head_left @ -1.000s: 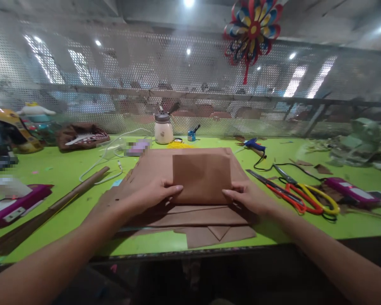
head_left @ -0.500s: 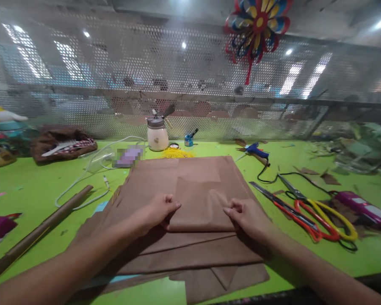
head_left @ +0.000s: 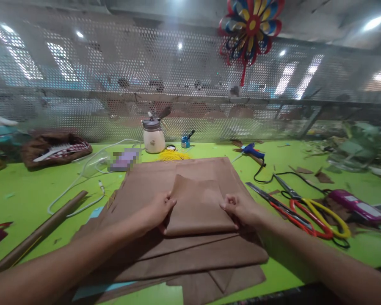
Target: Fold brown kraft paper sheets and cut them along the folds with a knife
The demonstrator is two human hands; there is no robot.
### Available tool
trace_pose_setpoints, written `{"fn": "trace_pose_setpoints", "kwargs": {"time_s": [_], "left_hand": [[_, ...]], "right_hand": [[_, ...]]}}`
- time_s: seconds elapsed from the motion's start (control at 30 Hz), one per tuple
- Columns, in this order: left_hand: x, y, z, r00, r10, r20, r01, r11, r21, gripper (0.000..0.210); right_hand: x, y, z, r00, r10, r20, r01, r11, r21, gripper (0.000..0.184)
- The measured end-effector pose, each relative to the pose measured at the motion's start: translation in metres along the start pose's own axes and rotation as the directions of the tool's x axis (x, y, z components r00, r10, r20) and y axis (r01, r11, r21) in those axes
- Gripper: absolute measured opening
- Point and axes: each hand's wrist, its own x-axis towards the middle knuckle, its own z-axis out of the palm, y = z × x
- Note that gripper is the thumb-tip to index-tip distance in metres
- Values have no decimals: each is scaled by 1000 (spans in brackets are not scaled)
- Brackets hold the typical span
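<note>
A small piece of brown paper [head_left: 198, 205], folded along its near edge, lies over a stack of larger brown sheets [head_left: 142, 182]. At its left side my left hand [head_left: 163, 209] pinches the paper between thumb and fingers. My right hand [head_left: 238, 207] grips the opposite side in the same way, fingers curled beneath the near corner. The far edge of the piece stands up slightly at the left corner. Whether the sheet is paper or thin cloth-like wrap is hard to tell.
Right of the stack lie scissors with red and yellow handles [head_left: 317, 216], a purple device [head_left: 355, 205] and a blue glue gun [head_left: 250, 149]. Leftward are a rolled brown tube [head_left: 41, 231] and a white cable [head_left: 65, 182]. A jar [head_left: 154, 137] and blue bottle [head_left: 186, 142] stand behind.
The far edge of the small brown piece has lifted, and its wrinkled surface now looks smoother. Both hands keep their hold at the sides. The whole view has shifted slightly.
</note>
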Motion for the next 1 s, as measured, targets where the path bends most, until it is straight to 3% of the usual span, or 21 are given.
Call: {"fn": "trace_pose_setpoints", "kwargs": {"time_s": [0.27, 0.77, 1.0], "left_hand": [[7, -4, 0, 995, -68, 76, 70, 997, -25, 18], [5, 17, 3, 994, -104, 11, 100, 972, 213, 21], [2, 16, 3, 996, -90, -25, 93, 988, 120, 14]], "right_hand": [[2, -7, -4, 997, 71, 31, -67, 990, -120, 27], [24, 1, -6, 977, 177, 116, -149, 965, -215, 16], [17, -4, -5, 980, 155, 123, -126, 968, -216, 27]]}}
